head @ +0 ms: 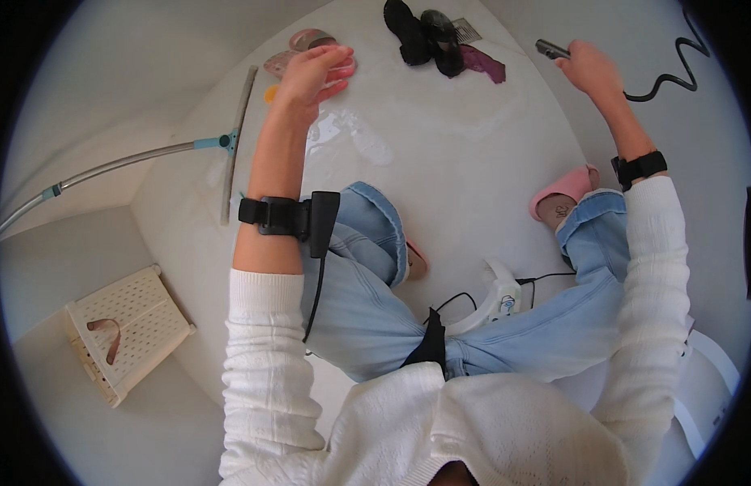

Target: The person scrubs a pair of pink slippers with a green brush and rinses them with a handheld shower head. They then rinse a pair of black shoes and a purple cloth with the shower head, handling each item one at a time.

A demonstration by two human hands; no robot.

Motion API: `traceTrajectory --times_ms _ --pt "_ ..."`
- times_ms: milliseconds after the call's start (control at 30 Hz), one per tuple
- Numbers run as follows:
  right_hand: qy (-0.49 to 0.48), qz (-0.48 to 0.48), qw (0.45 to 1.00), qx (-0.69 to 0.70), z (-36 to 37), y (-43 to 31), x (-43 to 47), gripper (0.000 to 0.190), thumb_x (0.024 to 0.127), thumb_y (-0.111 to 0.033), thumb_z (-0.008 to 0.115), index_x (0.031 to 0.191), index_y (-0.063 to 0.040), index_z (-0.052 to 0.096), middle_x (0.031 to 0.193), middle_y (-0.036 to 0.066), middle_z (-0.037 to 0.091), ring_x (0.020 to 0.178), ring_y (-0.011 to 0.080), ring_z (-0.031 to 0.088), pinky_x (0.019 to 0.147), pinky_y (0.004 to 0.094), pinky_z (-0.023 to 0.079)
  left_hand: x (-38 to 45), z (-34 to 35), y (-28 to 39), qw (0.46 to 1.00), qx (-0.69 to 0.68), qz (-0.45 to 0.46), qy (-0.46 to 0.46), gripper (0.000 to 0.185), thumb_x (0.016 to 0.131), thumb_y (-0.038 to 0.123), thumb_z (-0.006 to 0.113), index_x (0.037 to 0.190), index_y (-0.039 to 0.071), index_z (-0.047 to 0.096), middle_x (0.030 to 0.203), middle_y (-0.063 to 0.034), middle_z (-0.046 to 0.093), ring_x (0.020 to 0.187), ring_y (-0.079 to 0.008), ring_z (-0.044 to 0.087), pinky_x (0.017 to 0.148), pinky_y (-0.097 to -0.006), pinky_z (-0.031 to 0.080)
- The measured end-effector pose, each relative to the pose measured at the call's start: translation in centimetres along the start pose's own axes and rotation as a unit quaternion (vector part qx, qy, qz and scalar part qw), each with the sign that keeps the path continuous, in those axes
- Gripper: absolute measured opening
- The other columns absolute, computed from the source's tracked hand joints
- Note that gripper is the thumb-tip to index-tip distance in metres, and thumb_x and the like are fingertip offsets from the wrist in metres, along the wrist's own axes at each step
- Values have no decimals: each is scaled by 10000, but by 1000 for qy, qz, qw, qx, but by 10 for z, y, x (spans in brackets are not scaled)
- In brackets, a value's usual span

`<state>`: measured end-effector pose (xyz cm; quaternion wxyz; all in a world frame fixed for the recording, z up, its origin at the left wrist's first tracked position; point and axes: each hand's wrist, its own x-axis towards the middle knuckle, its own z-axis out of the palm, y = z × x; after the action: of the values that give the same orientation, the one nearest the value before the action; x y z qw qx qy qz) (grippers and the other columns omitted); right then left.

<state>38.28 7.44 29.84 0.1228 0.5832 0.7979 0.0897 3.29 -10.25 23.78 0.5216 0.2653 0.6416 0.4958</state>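
My left hand (315,76) is stretched forward over the wet floor, its fingers apart and slightly curled, and I see nothing held in it. Just beyond and partly behind it lie a pair of pink slippers (281,63), with a small orange object (270,93) by the wrist. My right hand (591,67) grips a dark handheld sprayer (552,50), its head pointing left. From behind that wrist a black coiled hose (661,85) runs toward the wall. White suds (372,147) and water lie on the pale floor between the hands.
Black shoes (408,36) and a purple cloth (483,64) lie by a floor drain (466,30). A squeegee (234,143) leans at left. A perforated cream stool (132,328) stands lower left. Between my legs is a white curved device (500,297) with a cable.
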Motion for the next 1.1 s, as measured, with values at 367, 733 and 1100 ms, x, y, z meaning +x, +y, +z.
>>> traceTrajectory --times_ms 367,733,1100 --pt "-6 -60 997 -46 5 2 3 312 850 -291 623 1050 -53 634 1006 160 670 950 369 643 798 465 521 11 11 -11 1000 20 -8 -7 192 882 235 656 1011 93 660 989 -13 650 890 -119 621 787 -276 507" --pt "28 -16 999 -24 12 22 -21 346 850 -336 667 997 -25 635 958 175 665 927 363 638 775 472 508 12 9 -16 1000 20 -12 -2 200 878 243 660 1013 96 662 982 -9 653 889 -115 622 797 -283 507" --pt "62 -53 997 -11 10 15 -18 313 832 -305 639 1015 -52 651 1005 165 677 929 374 647 787 473 517 13 17 -20 999 38 -24 1 209 885 227 651 1037 82 657 983 -9 654 884 -123 628 794 -288 520"
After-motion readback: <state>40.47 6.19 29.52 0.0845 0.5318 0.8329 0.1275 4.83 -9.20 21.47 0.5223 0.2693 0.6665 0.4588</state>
